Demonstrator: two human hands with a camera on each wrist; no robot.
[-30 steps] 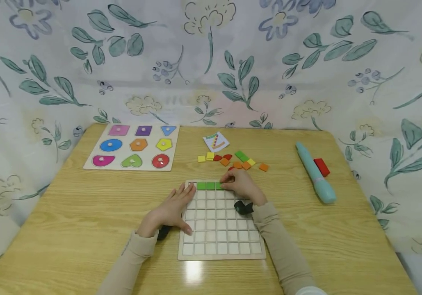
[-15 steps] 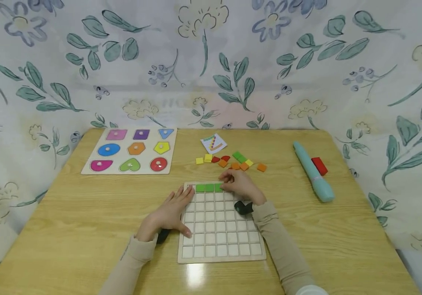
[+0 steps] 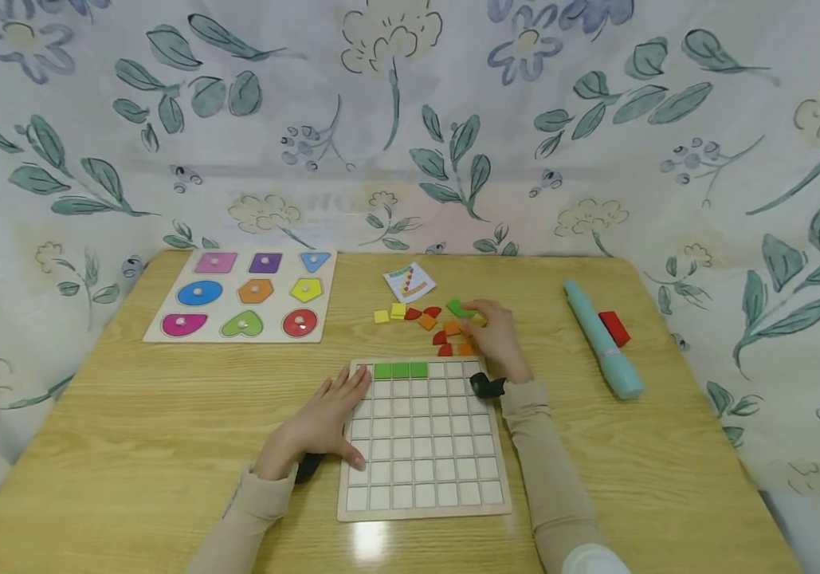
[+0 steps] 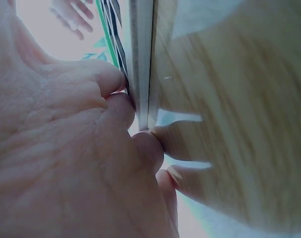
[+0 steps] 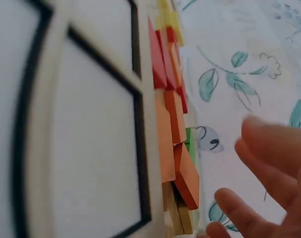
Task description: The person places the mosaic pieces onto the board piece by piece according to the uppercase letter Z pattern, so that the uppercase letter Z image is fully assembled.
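Note:
A wooden grid board (image 3: 425, 512) lies in front of me in the head view, with three green square tiles (image 3: 400, 371) side by side in its top row. My left hand (image 3: 319, 420) rests spread on the board's left edge; the left wrist view shows its fingers along the board's side (image 4: 143, 64). Beyond the board's far right corner, my right hand (image 3: 497, 339) hovers over loose tiles, its fingertips close to a green tile (image 3: 460, 308). In the right wrist view, the right hand (image 5: 272, 183) has extended fingers, with nothing between them, beside orange tiles (image 5: 186, 176).
Yellow tiles (image 3: 382, 316), red quarter-round pieces (image 3: 441, 338) and a small picture card (image 3: 410, 282) lie behind the board. A knob puzzle (image 3: 282, 275) sits at back left. On the right are a turquoise wand-shaped object (image 3: 602, 339) and a red block (image 3: 614, 328).
My right hand has left the end of the green row and moved right and away to the loose tiles. The left hand stays on the board. The head view has shifted slightly.

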